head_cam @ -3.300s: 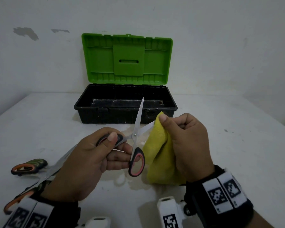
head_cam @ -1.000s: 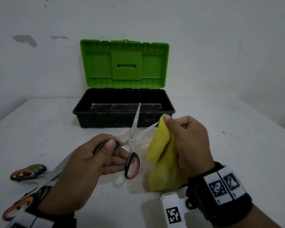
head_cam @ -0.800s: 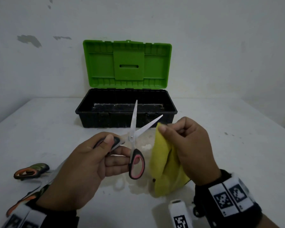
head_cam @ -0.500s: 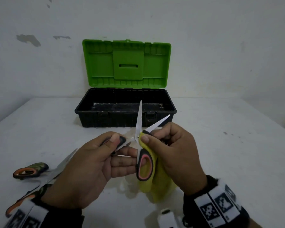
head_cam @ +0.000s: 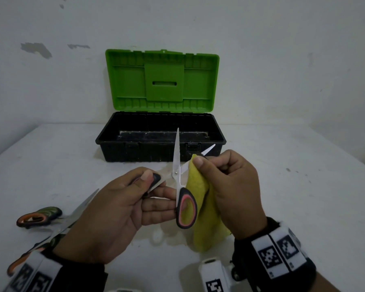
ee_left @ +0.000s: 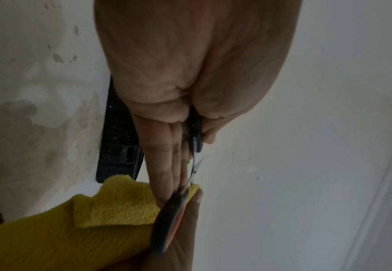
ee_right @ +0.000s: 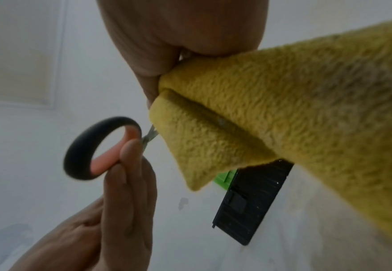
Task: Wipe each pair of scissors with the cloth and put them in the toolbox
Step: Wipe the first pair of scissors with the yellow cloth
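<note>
My left hand (head_cam: 135,199) grips one black handle of the pink-and-black scissors (head_cam: 178,175), whose blades are spread apart above the table. One blade points up toward the toolbox; the other runs right into the folded yellow cloth (head_cam: 200,205). My right hand (head_cam: 226,182) pinches the cloth around that blade, and the blade tip sticks out past my fingers. In the right wrist view the cloth (ee_right: 271,110) wraps the blade beside the scissors' handle ring (ee_right: 97,152). The black toolbox (head_cam: 160,150) stands open behind, green lid (head_cam: 162,81) upright.
Orange-and-black scissors (head_cam: 51,220) lie open on the white table (head_cam: 293,197) at the left, partly under my left wrist. A wet patch marks the table beneath my hands. The wall stands just behind the toolbox.
After lifting the cloth off the blade and setting it back near the pivot, my right hand has slid it outward along the right-hand blade toward the tip. The left hand keeps its hold.
</note>
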Demonstrator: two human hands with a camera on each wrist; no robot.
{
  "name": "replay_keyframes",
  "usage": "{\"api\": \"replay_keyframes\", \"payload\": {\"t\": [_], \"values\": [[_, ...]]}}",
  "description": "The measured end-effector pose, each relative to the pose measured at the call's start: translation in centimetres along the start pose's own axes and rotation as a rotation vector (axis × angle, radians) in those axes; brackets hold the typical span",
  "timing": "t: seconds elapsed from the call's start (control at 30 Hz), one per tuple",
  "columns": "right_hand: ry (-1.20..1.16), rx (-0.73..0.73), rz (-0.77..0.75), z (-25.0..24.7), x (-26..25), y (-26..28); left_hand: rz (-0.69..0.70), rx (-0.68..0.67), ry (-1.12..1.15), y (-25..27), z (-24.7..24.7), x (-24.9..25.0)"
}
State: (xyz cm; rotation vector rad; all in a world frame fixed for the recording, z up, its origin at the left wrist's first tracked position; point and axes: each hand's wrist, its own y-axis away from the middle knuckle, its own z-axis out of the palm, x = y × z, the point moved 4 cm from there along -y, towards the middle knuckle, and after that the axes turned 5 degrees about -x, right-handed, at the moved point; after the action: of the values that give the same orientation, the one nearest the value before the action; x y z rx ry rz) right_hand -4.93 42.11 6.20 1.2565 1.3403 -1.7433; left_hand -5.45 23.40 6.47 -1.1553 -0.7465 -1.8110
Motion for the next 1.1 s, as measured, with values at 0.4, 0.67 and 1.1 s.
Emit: {"api": "replay_keyframes", "payload": {"t": [0.4,0.67,1.1], "values": [[0.029,-0.071,0.015,0.5,0.3,0.4,-0.022,-0.008,-0.028,0.1,-0.7,0.0],[0.001,-0.046,0.028,-0.4,0.7,-0.2,-0.035,-0.008,-0.035,0.0,-0.7,-0.2],[0.015,-0.009,0.043,-1.3,0.9,-1.0,-0.045,-0.018,-0.033,0.0,-0.9,-0.2]]}}
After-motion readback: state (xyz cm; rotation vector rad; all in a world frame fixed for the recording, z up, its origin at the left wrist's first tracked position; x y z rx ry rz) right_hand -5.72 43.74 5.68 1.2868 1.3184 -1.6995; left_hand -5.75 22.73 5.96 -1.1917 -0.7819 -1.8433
